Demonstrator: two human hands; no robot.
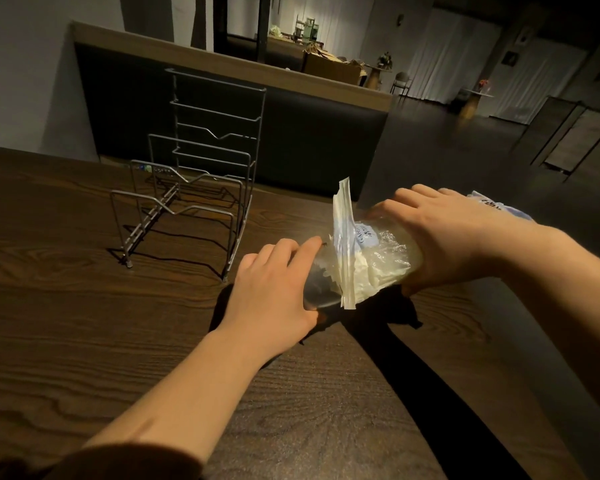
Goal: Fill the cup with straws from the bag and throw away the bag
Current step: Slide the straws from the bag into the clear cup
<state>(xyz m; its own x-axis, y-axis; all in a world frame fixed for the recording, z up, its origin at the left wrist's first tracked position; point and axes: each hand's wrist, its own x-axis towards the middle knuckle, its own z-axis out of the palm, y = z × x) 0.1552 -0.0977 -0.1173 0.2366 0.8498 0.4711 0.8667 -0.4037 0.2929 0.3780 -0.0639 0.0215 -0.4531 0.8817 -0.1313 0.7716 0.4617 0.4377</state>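
A clear zip bag (371, 258) with pale straws (361, 271) inside lies tilted over the dark wooden table (118, 341). My right hand (444, 237) grips the bag's closed end from above. Its open zip edge stands up and points into a dark cup (321, 289). My left hand (274, 289) is wrapped around the cup, which is tipped toward the bag. The cup is mostly hidden by my fingers and the bag's mouth. Whether any straws are inside the cup cannot be told.
A metal wire rack (194, 188) stands on the table to the left of my hands. Another plastic package (499, 209) lies behind my right wrist at the table's right edge. A dark counter (222, 126) runs beyond the table.
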